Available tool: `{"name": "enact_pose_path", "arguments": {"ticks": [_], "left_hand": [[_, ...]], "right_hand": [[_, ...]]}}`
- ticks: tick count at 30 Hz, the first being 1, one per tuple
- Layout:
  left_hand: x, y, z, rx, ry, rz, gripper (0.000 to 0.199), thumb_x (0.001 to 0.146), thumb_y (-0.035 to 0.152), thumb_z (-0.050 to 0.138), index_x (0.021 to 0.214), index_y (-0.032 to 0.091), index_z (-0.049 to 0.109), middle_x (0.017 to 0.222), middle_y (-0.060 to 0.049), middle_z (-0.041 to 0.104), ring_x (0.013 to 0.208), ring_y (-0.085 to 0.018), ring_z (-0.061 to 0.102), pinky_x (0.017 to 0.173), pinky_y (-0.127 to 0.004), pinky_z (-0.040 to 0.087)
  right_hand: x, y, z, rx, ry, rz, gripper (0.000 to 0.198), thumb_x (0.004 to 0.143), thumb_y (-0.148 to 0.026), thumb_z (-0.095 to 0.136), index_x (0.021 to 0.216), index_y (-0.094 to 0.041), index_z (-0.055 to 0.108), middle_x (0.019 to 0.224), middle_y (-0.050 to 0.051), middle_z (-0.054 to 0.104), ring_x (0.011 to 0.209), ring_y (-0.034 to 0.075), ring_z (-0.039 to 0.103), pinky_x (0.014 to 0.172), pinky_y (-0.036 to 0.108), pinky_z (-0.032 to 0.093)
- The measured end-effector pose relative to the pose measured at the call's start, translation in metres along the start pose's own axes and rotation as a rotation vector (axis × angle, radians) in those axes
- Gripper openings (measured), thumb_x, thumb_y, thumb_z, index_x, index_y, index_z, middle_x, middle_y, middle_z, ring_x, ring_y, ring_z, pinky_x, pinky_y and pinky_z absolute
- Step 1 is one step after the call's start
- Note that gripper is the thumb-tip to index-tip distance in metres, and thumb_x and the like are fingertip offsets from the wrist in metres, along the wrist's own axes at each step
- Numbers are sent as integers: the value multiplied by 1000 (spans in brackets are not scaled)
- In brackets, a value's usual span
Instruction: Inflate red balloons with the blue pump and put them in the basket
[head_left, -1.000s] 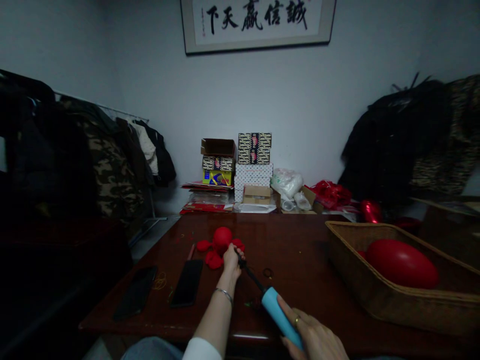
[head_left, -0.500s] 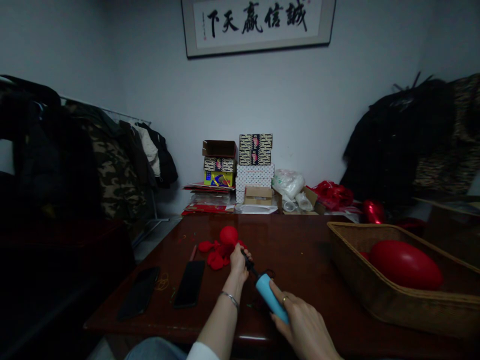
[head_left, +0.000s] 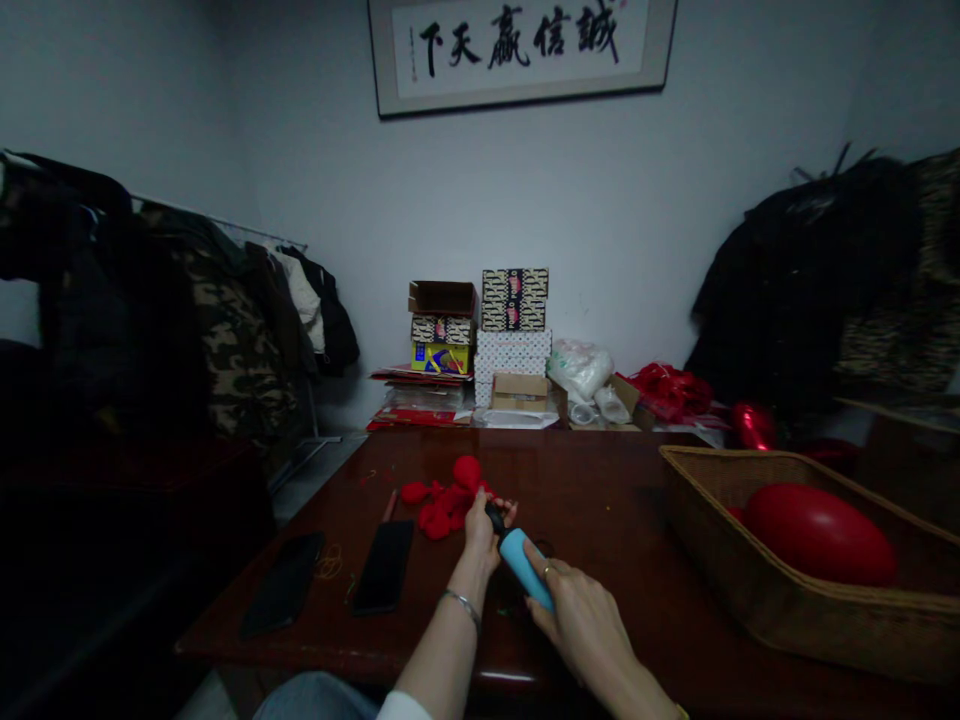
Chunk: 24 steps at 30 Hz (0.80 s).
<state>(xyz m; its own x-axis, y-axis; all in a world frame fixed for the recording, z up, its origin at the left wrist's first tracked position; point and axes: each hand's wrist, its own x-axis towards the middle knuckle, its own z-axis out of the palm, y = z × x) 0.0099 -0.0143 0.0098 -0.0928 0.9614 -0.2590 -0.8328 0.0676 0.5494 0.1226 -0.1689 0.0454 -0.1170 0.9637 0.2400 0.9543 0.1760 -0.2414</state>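
My right hand [head_left: 574, 615] is wrapped round the light-blue barrel of a balloon hand pump [head_left: 527, 568]. The pump slants up and to the left, and its black front end meets my left hand [head_left: 484, 525]. That hand is closed at the nozzle, pinching a small, partly filled red balloon [head_left: 466, 473]; the balloon's neck is hidden by the fingers. Just left of my left hand, several limp red balloons [head_left: 436, 520] lie in a heap on the brown table [head_left: 585, 480].
Two dark phones [head_left: 384, 566] [head_left: 283, 584] lie on the left, with yellow rubber bands [head_left: 328, 562] between them. A wicker basket [head_left: 757, 610] on the right holds a large inflated red balloon [head_left: 821, 533]. Boxes [head_left: 514, 360] are stacked against the wall behind the table.
My right hand has pushed the blue barrel forward and left, so less of the black rod shows. My left hand stays at the nozzle with the balloon. The view has shifted slightly.
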Motion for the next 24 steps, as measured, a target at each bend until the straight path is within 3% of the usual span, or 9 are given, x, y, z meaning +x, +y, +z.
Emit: {"name": "enact_pose_path", "arguments": {"ticks": [5,9,18,24], "left_hand": [[-1,-7,0,78,0,36,25,83,31,55,65,17,45,47,4,44,37,-7,43,36,-18,37],[5,-3,-3,87,38,80,25,85,31,52,66,17,43,46,6,41,34,-6,38,33,-16,27],[18,14,-3,86,47,96,25,90,25,42,67,18,39,45,6,38,34,-6,37,34,-16,26],[18,14,0,69,19,103,23,89,26,44,68,18,40,47,7,39,34,-5,37,34,-15,27]], "right_hand": [[2,1,1,-58,5,-22,62,78,-21,51,138,-29,36,104,6,65,89,22,62,72,30,47],[-11,5,-1,-82,-14,-34,60,79,-20,50,137,-26,38,110,8,64,92,24,61,75,33,49],[-56,41,-1,-27,-53,-39,60,78,-25,50,136,-33,39,123,5,60,100,23,62,81,35,52],[-64,52,-1,-25,-11,-50,60,76,-27,51,135,-32,41,119,5,62,97,23,64,79,33,54]]}}
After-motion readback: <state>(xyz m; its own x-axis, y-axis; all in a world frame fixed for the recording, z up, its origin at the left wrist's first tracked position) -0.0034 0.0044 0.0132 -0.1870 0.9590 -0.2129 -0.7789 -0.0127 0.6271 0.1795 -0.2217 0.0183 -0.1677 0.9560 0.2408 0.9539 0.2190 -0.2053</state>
